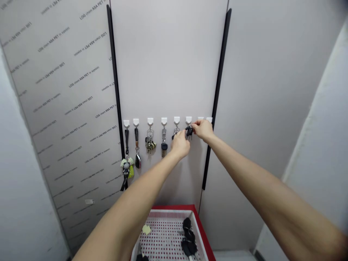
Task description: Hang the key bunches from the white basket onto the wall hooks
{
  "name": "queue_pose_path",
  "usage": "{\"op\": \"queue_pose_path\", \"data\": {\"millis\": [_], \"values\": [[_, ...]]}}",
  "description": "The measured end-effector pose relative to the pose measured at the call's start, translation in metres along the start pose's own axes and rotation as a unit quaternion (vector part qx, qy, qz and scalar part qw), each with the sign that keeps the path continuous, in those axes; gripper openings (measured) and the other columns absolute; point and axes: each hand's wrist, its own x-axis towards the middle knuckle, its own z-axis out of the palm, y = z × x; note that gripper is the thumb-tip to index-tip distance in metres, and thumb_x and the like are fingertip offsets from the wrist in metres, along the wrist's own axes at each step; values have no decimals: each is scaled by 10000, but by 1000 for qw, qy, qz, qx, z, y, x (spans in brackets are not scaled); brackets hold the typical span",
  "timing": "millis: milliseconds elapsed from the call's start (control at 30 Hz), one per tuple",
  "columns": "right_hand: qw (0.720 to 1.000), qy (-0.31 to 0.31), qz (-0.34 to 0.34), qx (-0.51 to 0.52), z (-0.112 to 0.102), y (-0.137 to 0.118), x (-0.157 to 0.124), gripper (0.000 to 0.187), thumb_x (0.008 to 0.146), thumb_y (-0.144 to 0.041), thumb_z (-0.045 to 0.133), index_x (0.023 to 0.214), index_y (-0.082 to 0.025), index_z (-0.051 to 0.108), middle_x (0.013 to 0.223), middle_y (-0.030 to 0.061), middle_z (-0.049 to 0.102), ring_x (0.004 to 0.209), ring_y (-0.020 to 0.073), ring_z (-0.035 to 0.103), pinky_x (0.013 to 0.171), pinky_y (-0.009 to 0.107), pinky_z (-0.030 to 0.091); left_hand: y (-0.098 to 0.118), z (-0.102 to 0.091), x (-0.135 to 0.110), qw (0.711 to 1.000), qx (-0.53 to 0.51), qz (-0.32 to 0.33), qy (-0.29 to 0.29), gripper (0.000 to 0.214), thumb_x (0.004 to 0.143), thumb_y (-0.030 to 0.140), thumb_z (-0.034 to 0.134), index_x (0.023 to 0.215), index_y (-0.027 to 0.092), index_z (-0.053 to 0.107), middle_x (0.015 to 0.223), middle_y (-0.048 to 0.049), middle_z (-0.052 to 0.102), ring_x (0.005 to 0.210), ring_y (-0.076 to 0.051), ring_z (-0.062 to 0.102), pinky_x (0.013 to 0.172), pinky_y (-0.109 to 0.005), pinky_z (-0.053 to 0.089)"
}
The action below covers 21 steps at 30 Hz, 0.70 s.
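Printed lettering runs in slanting rows across the grey panel (58,121) at the left. The clearest rows read "LOG", "chem", "ASA PET" and "in", repeated many times over; in other rows "ASA PET" looks turned about, and the small word ending the rows is too blurred to make out. Pale marks on the black strap (124,183) under the panda charm (126,167) are too small to read.
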Motion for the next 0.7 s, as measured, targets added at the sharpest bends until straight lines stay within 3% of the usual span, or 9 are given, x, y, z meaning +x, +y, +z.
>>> {"op": "queue_pose_path", "data": {"millis": [133, 267, 400, 467, 500, 567, 633, 700], "values": [[998, -10, 11, -54, 7, 2, 8, 100, 584, -160, 453, 540, -145, 542, 414, -6, 481, 443, 98, 469, 517, 242, 388, 1, 3, 4, 999, 18, -23, -21, 422, 616, 80, 374, 1037, 101, 380, 1048, -125, 433, 986, -194, 378, 838, -310, 291], [998, -33, 9, -53, 9, 9, 4, 134, 592, -144, 431, 595, -138, 565, 464, 14, 516, 484, 109, 488, 544, 245, 395, -5, 2, -12, 999, 11, -18, -34, 446, 618, 85, 383, 1063, 71, 356, 1088, -137, 397, 1015, -195, 350, 863, -299, 270], [998, 34, -31, -50, 5, 25, -28, 241, 604, -150, 401, 786, -126, 558, 685, 42, 571, 605, 110, 504, 621, 248, 389, -28, 3, -57, 996, -2, -31, -79, 429, 618, 98, 408, 1046, 73, 377, 1045, -115, 431, 986, -168, 376, 850, -275, 294], [996, 16, -64, -68, 7, 38, -63, 277, 613, -152, 386, 842, -122, 539, 728, 42, 570, 619, 108, 500, 622, 244, 385, -48, 11, -92, 991, 1, -50, -125, 401, 618, 107, 420, 1018, 93, 405, 1018, -93, 450, 959, -154, 397, 839, -268, 305], [993, -46, -74, -81, 9, 45, -85, 280, 615, -148, 382, 846, -125, 538, 727, 38, 572, 618, 104, 499, 616, 235, 383, -58, 17, -112, 986, 5, -64, -154, 386, 617, 111, 425, 1002, 102, 420, 1006, -84, 458, 946, -150, 406, 833, -267, 311], [958, -246, -95, -110, 16, 61, -134, 259, 608, -139, 396, 813, -137, 555, 712, 32, 581, 621, 100, 501, 606, 212, 377, -77, 32, -155, 970, 19, -100, -223, 354, 612, 119, 432, 966, 114, 451, 974, -73, 482, 910, -147, 429, 813, -267, 327], [877, -442, -122, -143, 24, 76, -182, 223, 592, -141, 426, 758, -151, 574, 718, 35, 588, 638, 107, 505, 600, 202, 369, -91, 48, -193, 948, 30, -132, -287, 334, 608, 126, 433, 939, 120, 473, 942, -66, 505, 868, -145, 453, 787, -260, 345], [822, -511, -145, -204, 33, 91, -220, 190, 578, -163, 457, 721, -160, 582, 754, 50, 587, 699, 140, 500, 612, 225, 357, -97, 62, -221, 932, 39, -143, -330, 326, 602, 134, 433, 924, 123, 485, 921, -63, 519, 838, -145, 466, 765, -251, 356]]}}
